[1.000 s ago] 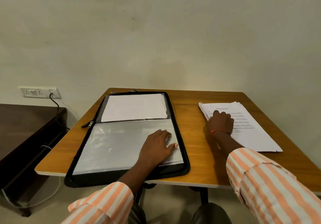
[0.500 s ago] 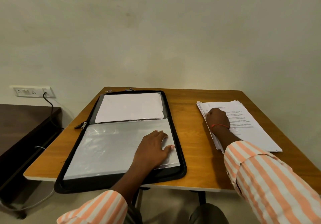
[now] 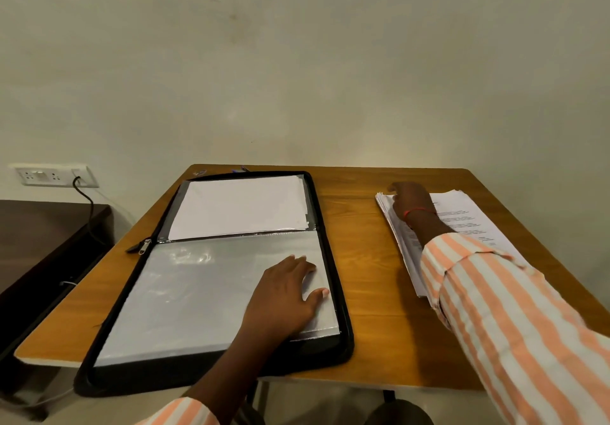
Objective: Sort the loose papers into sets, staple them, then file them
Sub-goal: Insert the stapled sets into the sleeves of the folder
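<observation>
Left hand (image 3: 284, 296): flat and spread wide, palm down on the near right part of the clear plastic sleeve (image 3: 198, 292), holding nothing. Right hand (image 3: 411, 205): laid on the far left corner of the paper stack (image 3: 468, 223), back toward the camera, fingertips hidden; cannot tell whether pinching sheets or merely touching. Table (image 3: 369, 292): wooden, level, carrying everything below. Folder (image 3: 148, 375): black, zip-around type, lying open and flat on the left half of the table, near edge reaching just past the table front; white sheet (image 3: 241, 206) in the far half, sleeve in the near half. Paper stack: on the right half of the table, well apart from the folder, slightly askew, edges fanned along the left side, printed text on top. Expect moderate weight as a whole but limp, light single sheets; treat as loose, with no staple or clip visible. Expect smooth sheets to slide over one another and spill if lifted by one corner. Take hold along the left edge, thumb on top and fingers beneath, and peel off a few sheets at a time; support larger lifts with both hands. Expect the sleeve to be thin, slick and floppy; pin it flat with one hand when filing. Zipper pull (image 3: 140, 247): on the table, just beside the folder's left side at the fold.
</observation>
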The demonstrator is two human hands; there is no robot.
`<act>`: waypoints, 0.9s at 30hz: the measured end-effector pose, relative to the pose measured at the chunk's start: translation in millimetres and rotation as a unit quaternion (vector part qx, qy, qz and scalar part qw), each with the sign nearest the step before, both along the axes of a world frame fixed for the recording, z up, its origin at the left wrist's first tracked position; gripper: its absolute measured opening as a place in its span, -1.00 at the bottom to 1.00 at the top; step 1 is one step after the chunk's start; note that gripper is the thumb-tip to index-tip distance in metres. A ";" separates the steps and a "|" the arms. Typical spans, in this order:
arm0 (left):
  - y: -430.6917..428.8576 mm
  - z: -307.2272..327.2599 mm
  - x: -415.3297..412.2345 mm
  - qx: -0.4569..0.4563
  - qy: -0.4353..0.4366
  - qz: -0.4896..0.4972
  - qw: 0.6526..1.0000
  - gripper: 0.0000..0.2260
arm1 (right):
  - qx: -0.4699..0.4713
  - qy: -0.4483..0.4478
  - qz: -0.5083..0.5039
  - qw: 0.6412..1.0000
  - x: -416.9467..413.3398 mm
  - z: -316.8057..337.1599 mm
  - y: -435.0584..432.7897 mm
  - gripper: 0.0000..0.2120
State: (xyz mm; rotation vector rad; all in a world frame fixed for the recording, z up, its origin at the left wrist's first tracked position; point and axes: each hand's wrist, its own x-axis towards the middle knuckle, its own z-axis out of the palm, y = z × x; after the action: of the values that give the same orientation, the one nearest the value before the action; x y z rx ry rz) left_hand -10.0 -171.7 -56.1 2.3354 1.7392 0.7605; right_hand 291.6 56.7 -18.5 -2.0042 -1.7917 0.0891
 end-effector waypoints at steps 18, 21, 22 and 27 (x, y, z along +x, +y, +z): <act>-1.7 3.3 -1.4 -0.027 0.010 0.010 1.000 -0.46 | 0.056 -0.057 0.077 0.994 3.7 10.2 6.0 -0.95; -2.5 4.4 -1.2 -0.029 0.011 0.009 0.999 -0.46 | 0.089 0.023 0.081 0.993 9.1 10.7 1.8 -0.91; -2.4 4.6 -1.2 -0.031 0.011 0.009 0.999 -0.45 | 0.099 0.042 0.086 0.991 11.1 11.8 -0.5 -0.90; -2.1 8.0 -0.4 -0.029 0.016 0.007 0.999 -0.47 | 0.118 0.116 0.120 0.979 15.3 15.5 -9.0 -0.92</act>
State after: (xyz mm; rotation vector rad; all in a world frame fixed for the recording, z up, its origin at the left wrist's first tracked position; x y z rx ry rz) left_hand -10.4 -173.8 -48.2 2.3120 1.7685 0.6696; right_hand 306.9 47.7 -3.0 -1.5426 -1.7921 0.1689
